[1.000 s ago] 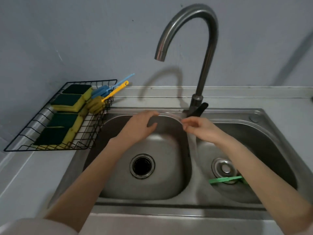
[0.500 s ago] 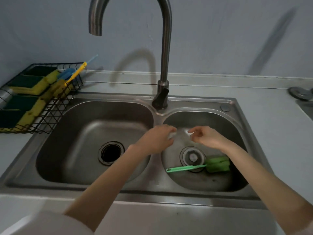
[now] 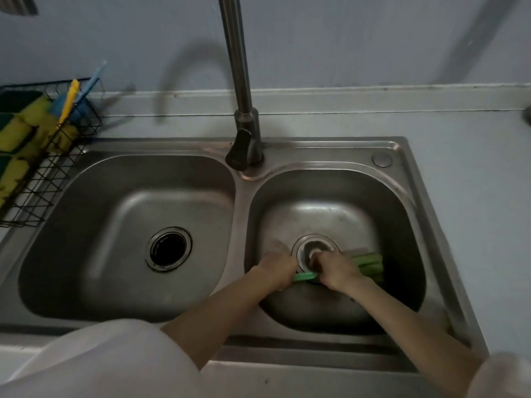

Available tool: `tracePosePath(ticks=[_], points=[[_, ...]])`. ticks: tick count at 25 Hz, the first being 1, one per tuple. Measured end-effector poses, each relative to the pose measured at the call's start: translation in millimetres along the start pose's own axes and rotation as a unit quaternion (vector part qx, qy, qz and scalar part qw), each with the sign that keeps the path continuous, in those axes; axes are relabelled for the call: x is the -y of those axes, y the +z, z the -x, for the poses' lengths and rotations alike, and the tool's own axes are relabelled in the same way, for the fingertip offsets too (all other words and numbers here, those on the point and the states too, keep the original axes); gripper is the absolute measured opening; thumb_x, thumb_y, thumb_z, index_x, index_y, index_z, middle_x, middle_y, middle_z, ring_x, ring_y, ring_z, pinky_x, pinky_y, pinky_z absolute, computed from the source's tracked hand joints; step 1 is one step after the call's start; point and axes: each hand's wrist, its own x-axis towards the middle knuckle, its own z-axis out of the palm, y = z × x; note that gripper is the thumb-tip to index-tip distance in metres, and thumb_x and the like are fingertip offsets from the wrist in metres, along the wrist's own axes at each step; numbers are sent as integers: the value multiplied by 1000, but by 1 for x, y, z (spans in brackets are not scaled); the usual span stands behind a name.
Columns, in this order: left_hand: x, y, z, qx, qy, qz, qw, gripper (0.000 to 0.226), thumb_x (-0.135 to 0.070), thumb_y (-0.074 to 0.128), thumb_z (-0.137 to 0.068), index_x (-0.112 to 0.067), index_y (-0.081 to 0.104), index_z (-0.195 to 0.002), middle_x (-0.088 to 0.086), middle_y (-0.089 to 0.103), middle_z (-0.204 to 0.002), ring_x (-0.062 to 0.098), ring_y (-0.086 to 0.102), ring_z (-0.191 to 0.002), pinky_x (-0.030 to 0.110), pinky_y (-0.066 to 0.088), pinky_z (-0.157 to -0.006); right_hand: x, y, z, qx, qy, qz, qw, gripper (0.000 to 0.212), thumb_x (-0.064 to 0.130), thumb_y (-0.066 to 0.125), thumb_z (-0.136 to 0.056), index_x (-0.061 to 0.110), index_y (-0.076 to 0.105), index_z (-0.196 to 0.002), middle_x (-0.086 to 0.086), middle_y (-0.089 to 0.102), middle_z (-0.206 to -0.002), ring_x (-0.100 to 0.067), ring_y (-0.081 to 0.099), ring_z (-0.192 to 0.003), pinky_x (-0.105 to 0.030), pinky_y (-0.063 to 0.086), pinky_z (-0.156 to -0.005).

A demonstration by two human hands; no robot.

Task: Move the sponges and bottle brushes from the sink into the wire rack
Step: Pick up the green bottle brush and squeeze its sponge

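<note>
A green bottle brush (image 3: 369, 262) lies across the bottom of the right basin of the steel sink (image 3: 408, 173), beside its drain. My left hand (image 3: 277, 267) grips the handle's left end. My right hand (image 3: 336, 268) grips the handle nearer the green sponge head, which sticks out to the right. A short piece of green handle shows between the two hands. The black wire rack (image 3: 43, 179) stands at the far left with several yellow-green sponges (image 3: 17, 133) and a yellow brush (image 3: 69, 100) and a blue brush (image 3: 90, 81) in it.
The tall faucet (image 3: 241, 96) rises from the sink's back rim between the basins. The left basin holds only its open drain (image 3: 169, 249). Grey counter runs to the right of the sink, and a wall closes the back.
Both hands dropped from mid-air above the right basin down to its bottom and closed round the green brush's handle. My head moved right and lower over the sink.
</note>
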Motion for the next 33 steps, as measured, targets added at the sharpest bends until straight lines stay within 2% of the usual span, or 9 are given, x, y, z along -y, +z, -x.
tracePosePath(ticks=[8, 13, 16, 19, 23, 26, 29, 31, 33], points=[[8, 15, -5, 15, -15, 30, 999, 27, -10, 44, -89, -2, 55, -112, 21, 56, -121, 36, 53, -111, 44, 44, -90, -3, 8, -9, 1, -16, 34, 999, 33, 12, 48, -87, 21, 61, -117, -8, 60, -126, -26, 50, -123, -38, 29, -108], [8, 18, -3, 1, -5, 47, 999, 26, -9, 45, -88, -4, 59, -109, 19, 58, -120, 34, 54, -110, 43, 45, -92, 1, 5, -2, 9, -27, 41, 999, 34, 13, 48, -87, 17, 60, -118, -11, 58, -128, -28, 51, -122, -37, 35, -106], [9, 23, -3, 44, -8, 49, 998, 27, -8, 46, -87, -4, 57, -111, 20, 58, -121, 34, 54, -109, 42, 45, -91, 1, 13, 5, 65, -45, 45, 996, 36, 13, 48, -87, 19, 60, -120, -12, 58, -130, -29, 52, -121, -38, 41, -104], [8, 27, -2, 69, -9, 40, 997, 28, -10, 49, -86, -4, 57, -112, 20, 58, -121, 34, 55, -109, 41, 46, -90, 0, 14, 11, 65, -42, 31, 997, 33, 12, 48, -88, 19, 61, -118, -12, 60, -128, -28, 55, -119, -35, 45, -99], [5, 11, 5, -16, -18, 44, 999, 27, -13, 48, -87, -4, 57, -111, 20, 57, -122, 35, 55, -108, 42, 46, -88, -3, -9, 17, 34, -49, -13, 998, 34, 14, 52, -86, 19, 61, -119, -12, 61, -126, -26, 55, -117, -30, 44, -97], [11, -22, 20, -88, -2, 113, 990, 26, -21, 53, -86, -12, 60, -108, 13, 60, -119, 29, 56, -108, 39, 46, -89, -3, -35, 26, -1, -63, -44, 997, 31, 18, 55, -86, 19, 63, -116, -6, 65, -118, -21, 58, -108, -23, 43, -84], [26, -60, 49, -170, 18, 195, 966, 22, -25, 59, -82, -16, 63, -102, 8, 65, -110, 22, 58, -102, 31, 43, -82, 4, -59, 39, -31, -88, -114, 989, 26, 19, 58, -85, 16, 66, -110, -2, 64, -96, -13, 55, -86, -14, 38, -62], [38, -77, 71, -225, 39, 223, 948, 20, -23, 61, -81, -14, 64, -98, 9, 66, -105, 22, 59, -98, 28, 42, -80, 15, -73, 46, -64, -113, -133, 983, 21, 18, 60, -84, 14, 68, -103, 2, 62, -87, -10, 53, -80, -7, 35, -57], [50, -90, 95, -285, 46, 258, 922, 19, -22, 64, -79, -14, 64, -96, 8, 67, -99, 20, 60, -91, 14, 42, -72, 34, -85, 56, -90, -137, -165, 973, 19, 18, 61, -83, 14, 69, -101, 4, 63, -81, -8, 54, -72, -9, 36, -60]])
